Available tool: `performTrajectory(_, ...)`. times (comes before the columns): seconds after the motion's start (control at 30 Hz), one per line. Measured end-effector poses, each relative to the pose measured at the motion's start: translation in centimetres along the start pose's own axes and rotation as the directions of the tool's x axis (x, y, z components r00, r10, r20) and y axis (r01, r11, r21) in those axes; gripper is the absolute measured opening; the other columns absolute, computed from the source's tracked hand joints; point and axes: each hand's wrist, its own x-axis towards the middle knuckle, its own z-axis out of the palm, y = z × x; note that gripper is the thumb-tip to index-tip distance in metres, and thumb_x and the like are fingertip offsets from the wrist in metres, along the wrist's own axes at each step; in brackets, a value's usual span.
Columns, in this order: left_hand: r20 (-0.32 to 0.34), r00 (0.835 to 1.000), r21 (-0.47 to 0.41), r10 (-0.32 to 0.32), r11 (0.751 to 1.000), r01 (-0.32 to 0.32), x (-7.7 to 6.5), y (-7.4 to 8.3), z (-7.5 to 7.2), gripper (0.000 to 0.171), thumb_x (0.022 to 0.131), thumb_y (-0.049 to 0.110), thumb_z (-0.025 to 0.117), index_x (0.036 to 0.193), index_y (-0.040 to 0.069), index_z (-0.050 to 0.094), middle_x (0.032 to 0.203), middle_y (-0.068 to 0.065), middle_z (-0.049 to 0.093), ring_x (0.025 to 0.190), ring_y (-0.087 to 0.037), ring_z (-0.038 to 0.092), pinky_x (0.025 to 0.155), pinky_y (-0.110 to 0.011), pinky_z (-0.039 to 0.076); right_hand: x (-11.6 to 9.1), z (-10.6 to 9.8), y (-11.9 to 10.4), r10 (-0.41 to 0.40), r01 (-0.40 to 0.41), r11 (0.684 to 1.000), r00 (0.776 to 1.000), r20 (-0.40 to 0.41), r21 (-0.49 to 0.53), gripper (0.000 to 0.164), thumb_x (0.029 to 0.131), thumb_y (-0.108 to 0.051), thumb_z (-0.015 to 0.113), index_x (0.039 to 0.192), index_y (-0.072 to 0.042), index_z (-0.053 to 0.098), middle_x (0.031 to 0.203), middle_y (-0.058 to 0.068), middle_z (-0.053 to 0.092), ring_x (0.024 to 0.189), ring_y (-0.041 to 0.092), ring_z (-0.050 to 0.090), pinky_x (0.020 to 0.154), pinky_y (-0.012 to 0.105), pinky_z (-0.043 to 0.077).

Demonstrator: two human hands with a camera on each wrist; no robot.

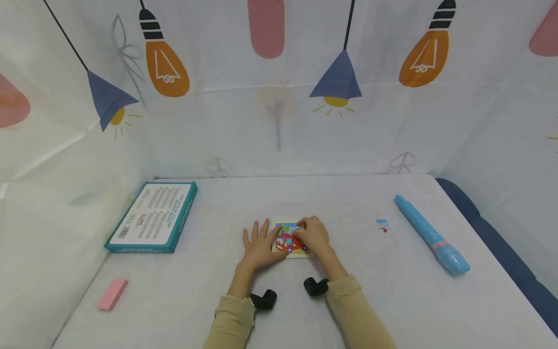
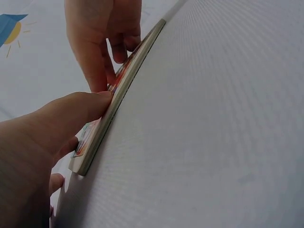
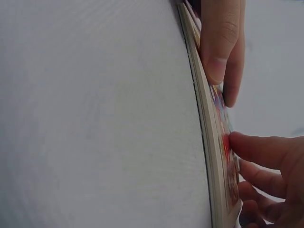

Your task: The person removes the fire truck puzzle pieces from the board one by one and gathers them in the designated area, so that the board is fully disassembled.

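Observation:
A small framed jigsaw puzzle (image 1: pixel 293 255) with a picture of a red vehicle lies on the white table between both hands. My left hand (image 1: pixel 260 246) rests at its left side with fingers spread; the thumb lies on the near edge of the frame, as the left wrist view shows too. Over the upper right of the picture, my right hand (image 1: pixel 315 235) has its fingers bent and pinches a puzzle piece (image 3: pixel 237 164) at the surface, mostly hidden by the fingertips. Another loose puzzle piece (image 1: pixel 382 225), blue and white with a red spot, lies to the right.
A teal-edged box (image 1: pixel 148 213) lies at the far left, with a pink block (image 1: pixel 112 294) nearer on that side. Toward the right edge lies a long light-blue wrapped object (image 1: pixel 431 235). Behind the table hangs a printed white curtain (image 1: pixel 235 131); a dark blue seat (image 1: pixel 501 247) stands beyond the right edge.

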Motion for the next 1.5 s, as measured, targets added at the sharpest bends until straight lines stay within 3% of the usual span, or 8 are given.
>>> performTrajectory(0.3,0.01,1.0,0.001,0.0,1.0,0.0,0.0,0.3,-0.3,0.077,0.076,0.056,0.062,0.141,0.021,0.039,0.151,-0.014,0.022,0.139,-0.041,0.007,0.104,-0.064,-0.001,0.3,0.2,0.0,0.03,-0.03,0.99,1.0,0.004,0.139,0.022,0.078,-0.02,0.073,0.091,-0.007,0.06,0.082,0.004,0.057,0.073,0.017,0.052,0.065,0.03,0.042)
performTrajectory(0.6,0.009,1.0,0.008,-0.001,1.0,0.001,0.1,0.1,0.1,0.078,0.075,0.057,0.062,0.141,0.022,0.04,0.151,-0.014,0.022,0.139,-0.041,0.008,0.104,-0.064,-0.001,0.2,-0.5,0.4,0.051,-0.04,0.94,0.998,-0.024,0.34,0.018,0.081,-0.012,0.07,0.095,-0.006,0.06,0.086,0.009,0.064,0.08,0.02,0.058,0.07,0.033,0.047)
performTrajectory(0.87,-0.004,1.0,-0.017,-0.003,1.0,0.003,0.1,0.0,0.2,0.077,0.075,0.056,0.064,0.14,0.021,0.041,0.151,-0.014,0.022,0.139,-0.041,0.008,0.104,-0.064,-0.001,0.1,-2.2,1.2,0.099,-0.059,0.915,0.992,-0.078,0.399,0.019,0.084,-0.007,0.064,0.102,-0.006,0.059,0.083,0.009,0.056,0.078,0.021,0.053,0.062,0.027,0.045)
performTrajectory(1.23,-0.005,1.0,-0.018,0.006,1.0,-0.006,-0.1,-0.2,0.3,0.078,0.074,0.056,0.064,0.141,0.022,0.041,0.151,-0.014,0.022,0.139,-0.041,0.007,0.104,-0.064,-0.002,0.3,-3.9,4.4,0.218,-0.169,0.867,0.975,-0.052,0.469,0.024,0.086,-0.004,0.059,0.11,-0.002,0.055,0.103,0.017,0.056,0.084,0.022,0.061,0.064,0.024,0.047)
performTrajectory(1.5,-0.011,1.0,-0.031,0.011,0.999,-0.011,-0.2,0.1,-0.1,0.077,0.075,0.055,0.065,0.14,0.021,0.041,0.151,-0.015,0.023,0.138,-0.042,0.008,0.104,-0.064,-0.002,-0.2,-5.4,6.0,0.243,-0.185,0.858,0.968,-0.062,0.479,0.026,0.086,-0.004,0.058,0.111,0.001,0.055,0.092,0.014,0.058,0.076,0.015,0.062,0.061,0.02,0.044)
